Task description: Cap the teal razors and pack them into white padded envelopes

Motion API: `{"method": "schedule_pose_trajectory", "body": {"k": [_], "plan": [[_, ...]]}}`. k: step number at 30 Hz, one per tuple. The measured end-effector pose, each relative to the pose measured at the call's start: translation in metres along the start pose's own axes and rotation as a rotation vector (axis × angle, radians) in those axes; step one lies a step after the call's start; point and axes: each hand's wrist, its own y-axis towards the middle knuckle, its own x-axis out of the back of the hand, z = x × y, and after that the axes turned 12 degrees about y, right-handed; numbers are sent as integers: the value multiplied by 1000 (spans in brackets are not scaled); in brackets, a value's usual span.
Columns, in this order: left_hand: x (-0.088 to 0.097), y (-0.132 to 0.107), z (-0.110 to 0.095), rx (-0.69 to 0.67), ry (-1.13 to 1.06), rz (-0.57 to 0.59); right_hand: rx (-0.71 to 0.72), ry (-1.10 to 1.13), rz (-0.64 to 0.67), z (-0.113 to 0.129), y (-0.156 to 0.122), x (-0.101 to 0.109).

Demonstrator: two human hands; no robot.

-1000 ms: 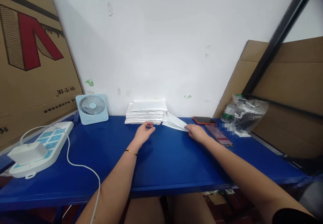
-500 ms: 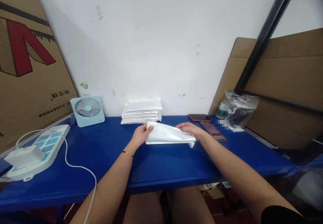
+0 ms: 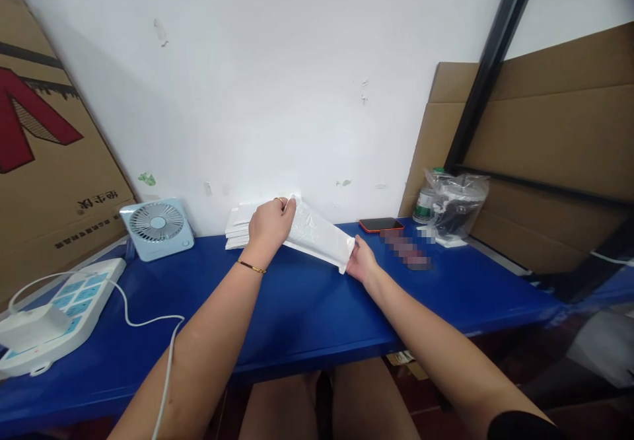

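Observation:
A white bubble mailer (image 3: 321, 235) is held above the blue table, tilted so that its left end is higher. My left hand (image 3: 271, 225) is closed on its upper left end, thumb in front. At the lower right end, my right hand (image 3: 362, 261) grips the mailer's edge; several of its fingertips are hidden behind or inside that end, and I cannot tell which. Behind my left hand, against the wall, lies a stack of white mailers (image 3: 236, 228), partly covered by the hand and the held mailer.
A light blue fan (image 3: 158, 228) stands at the left, behind a white power strip (image 3: 94, 288) with a plug and cable. To the right are a red-edged phone (image 3: 381, 224), a blurred phone (image 3: 406, 250), a bottle (image 3: 423, 207) and a bagged item (image 3: 458, 209). Cardboard flanks both sides.
The mailer has tilted, its left end rising and its right end dropping. My left hand has gone up in front of the stack; my right hand has shifted to the mailer's right end.

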Motion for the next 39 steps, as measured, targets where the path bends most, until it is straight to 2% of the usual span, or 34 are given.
{"method": "schedule_pose_trajectory", "body": {"k": [2, 5, 9, 15, 20, 25, 27, 35, 39], "plan": [[9, 0, -13, -7, 58, -26, -4, -9, 3, 1, -1, 0], [25, 1, -27, -17, 130, -45, 30, -163, -12, 2, -2, 0], [41, 9, -33, 1, 200, -39, 98, -360, -21, -4, -6, -3], [39, 19, -14, 39, 237, -1, 237, -713, -85, -14, -7, -5], [37, 20, 12, 80, 284, 47, 398, -1134, -184, 9, -1, 9], [55, 19, 21, 109, 375, 87, 429, -1465, -258, 25, -1, 21], [64, 17, 17, 86, 415, 84, 425, -1558, -271, 22, -3, 20], [100, -1, -17, -62, 490, -63, 502, -1782, -220, 6, -10, 10], [113, -3, -19, -71, 470, -118, 545, -1830, -183, 3, -12, 8]]}}
